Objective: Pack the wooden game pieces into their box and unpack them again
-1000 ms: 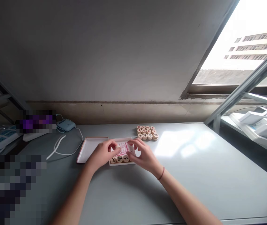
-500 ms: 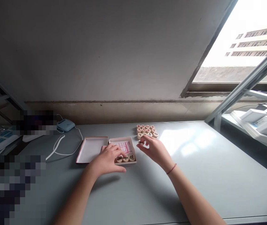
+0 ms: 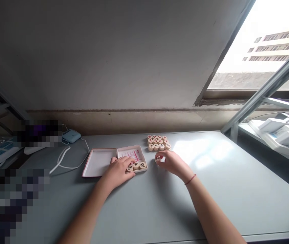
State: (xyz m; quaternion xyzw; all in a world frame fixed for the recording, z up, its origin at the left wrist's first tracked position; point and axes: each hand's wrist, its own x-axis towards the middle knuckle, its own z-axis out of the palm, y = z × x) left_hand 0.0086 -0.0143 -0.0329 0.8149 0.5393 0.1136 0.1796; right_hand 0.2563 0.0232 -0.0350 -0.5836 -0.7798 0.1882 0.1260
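Between the thumb and fingers of my right hand (image 3: 171, 163) is a round wooden Chinese chess piece (image 3: 157, 158), low over the desk in front of the grouped pieces. My left hand (image 3: 118, 169) is closed over the near side of the shallow white box (image 3: 144, 156). Its thumb lies along the outside of the near wall, and its fingertips reach inside onto the pieces. Several black-marked pieces (image 3: 142, 165) sit along that near side, partly hidden by the hand. Behind my right hand, more pieces (image 3: 159, 141) stand in neat rows, red characters at the back and black ones in front.
An open box lid (image 3: 100, 162) lies left of the box. Farther left are a light blue device (image 3: 70, 135) and a white cable (image 3: 60, 159). A wall borders the grey desk (image 3: 139, 210) at the back, and metal frames (image 3: 256, 93) stand at both sides.
My right hand has moved slightly right and nearer with its piece, away from the rows. My left hand has come down onto the box, which has shifted and turned slightly.
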